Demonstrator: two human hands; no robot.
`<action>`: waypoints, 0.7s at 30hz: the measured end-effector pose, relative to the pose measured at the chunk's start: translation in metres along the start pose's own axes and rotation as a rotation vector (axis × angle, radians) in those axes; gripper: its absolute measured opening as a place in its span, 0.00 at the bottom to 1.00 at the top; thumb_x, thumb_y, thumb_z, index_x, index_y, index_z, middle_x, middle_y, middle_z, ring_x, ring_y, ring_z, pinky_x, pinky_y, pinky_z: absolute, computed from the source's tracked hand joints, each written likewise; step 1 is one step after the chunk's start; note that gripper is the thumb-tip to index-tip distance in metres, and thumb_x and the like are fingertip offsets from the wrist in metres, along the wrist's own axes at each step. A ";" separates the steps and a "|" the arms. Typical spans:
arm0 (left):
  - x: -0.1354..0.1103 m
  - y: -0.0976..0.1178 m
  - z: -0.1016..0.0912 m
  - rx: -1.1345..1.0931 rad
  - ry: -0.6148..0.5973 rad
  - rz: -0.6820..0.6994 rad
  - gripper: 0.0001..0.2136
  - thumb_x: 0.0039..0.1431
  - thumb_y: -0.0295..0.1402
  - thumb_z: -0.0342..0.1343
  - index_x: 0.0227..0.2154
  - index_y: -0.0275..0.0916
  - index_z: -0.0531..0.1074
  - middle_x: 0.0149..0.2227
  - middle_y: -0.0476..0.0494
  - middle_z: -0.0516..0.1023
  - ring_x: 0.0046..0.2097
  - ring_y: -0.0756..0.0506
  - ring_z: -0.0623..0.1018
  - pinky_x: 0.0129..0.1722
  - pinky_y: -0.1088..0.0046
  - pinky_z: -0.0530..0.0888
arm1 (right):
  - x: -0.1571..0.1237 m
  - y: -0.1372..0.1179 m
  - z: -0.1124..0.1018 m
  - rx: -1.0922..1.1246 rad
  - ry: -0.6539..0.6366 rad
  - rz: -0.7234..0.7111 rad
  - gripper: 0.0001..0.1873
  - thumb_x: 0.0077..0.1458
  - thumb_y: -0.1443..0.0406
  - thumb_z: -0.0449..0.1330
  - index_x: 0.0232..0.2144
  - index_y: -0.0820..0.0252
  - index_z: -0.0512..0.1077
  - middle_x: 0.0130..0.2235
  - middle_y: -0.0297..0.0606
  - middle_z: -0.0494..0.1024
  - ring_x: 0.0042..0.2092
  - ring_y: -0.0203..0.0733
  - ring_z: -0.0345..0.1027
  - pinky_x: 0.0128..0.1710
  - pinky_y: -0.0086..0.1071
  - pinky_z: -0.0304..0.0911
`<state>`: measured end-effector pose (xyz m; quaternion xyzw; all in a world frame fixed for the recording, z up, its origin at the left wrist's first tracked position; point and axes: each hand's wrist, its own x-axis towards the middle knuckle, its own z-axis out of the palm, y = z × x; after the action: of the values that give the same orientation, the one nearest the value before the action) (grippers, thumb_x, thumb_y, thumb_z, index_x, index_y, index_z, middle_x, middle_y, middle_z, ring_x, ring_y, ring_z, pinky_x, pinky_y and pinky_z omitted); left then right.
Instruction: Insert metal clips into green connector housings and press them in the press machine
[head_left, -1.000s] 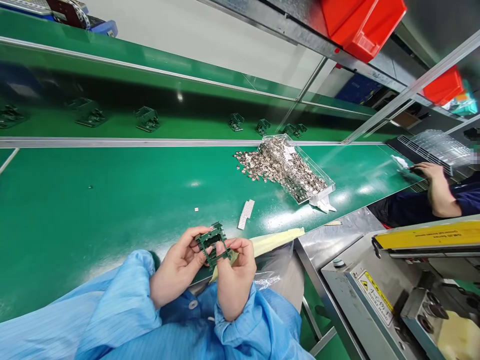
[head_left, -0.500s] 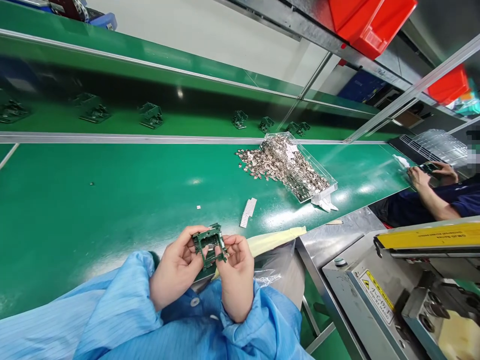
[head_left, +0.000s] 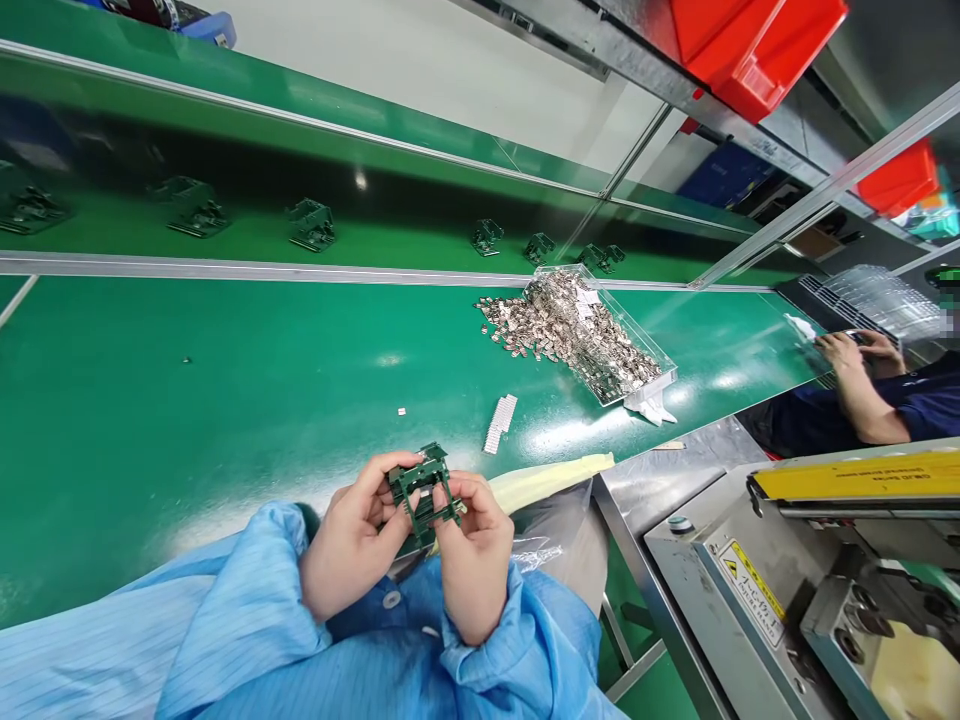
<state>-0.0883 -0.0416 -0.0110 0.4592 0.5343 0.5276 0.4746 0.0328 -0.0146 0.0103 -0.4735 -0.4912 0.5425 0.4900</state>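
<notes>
A dark green plastic frame [head_left: 424,484] with an open middle is held up in front of my blue sleeves, just over the near edge of the green bench. My left hand [head_left: 358,535] is closed on its left side, thumb at the lower front. From the right, my right hand [head_left: 474,550] grips it, with the thumb at the front. A small pale bit shows at the frame's right side by my fingers; what it is I cannot make out. Beyond my hands lie a short block of white strips [head_left: 499,424] and one tiny white piece [head_left: 401,411].
A clear tray [head_left: 667,378] with many small metal pieces spills leftward onto the bench [head_left: 247,400]. Similar green frames [head_left: 311,225] stand on a belt behind the rail. A grey machine [head_left: 705,570] is at right. A co-worker's hands [head_left: 851,355] are at far right.
The green frame has tilted slightly in my hands, and the fingers of my right hand have shifted a little to the right. Frames on the belt have moved slightly rightward.
</notes>
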 end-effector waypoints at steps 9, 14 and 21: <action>0.000 0.003 0.001 -0.030 0.051 -0.017 0.12 0.60 0.33 0.53 0.46 0.42 0.63 0.37 0.48 0.75 0.33 0.51 0.76 0.32 0.78 0.74 | -0.002 0.003 0.007 0.191 0.023 0.128 0.11 0.49 0.63 0.66 0.28 0.58 0.65 0.25 0.28 0.70 0.26 0.32 0.65 0.26 0.23 0.63; 0.000 0.002 -0.003 -0.055 0.025 -0.061 0.13 0.59 0.34 0.53 0.46 0.41 0.62 0.36 0.47 0.74 0.32 0.50 0.75 0.30 0.76 0.75 | -0.001 0.011 0.011 0.317 0.005 0.160 0.14 0.48 0.64 0.67 0.29 0.57 0.63 0.25 0.26 0.70 0.26 0.30 0.63 0.25 0.21 0.60; 0.001 0.005 -0.013 -0.075 0.020 -0.044 0.12 0.59 0.33 0.53 0.45 0.41 0.64 0.35 0.48 0.74 0.35 0.49 0.77 0.34 0.75 0.77 | 0.000 0.014 0.017 0.301 -0.062 0.182 0.15 0.48 0.61 0.67 0.29 0.57 0.62 0.26 0.26 0.68 0.26 0.31 0.62 0.26 0.23 0.62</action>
<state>-0.1012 -0.0425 -0.0057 0.4242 0.5289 0.5412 0.4975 0.0152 -0.0160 -0.0030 -0.4202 -0.3744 0.6665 0.4889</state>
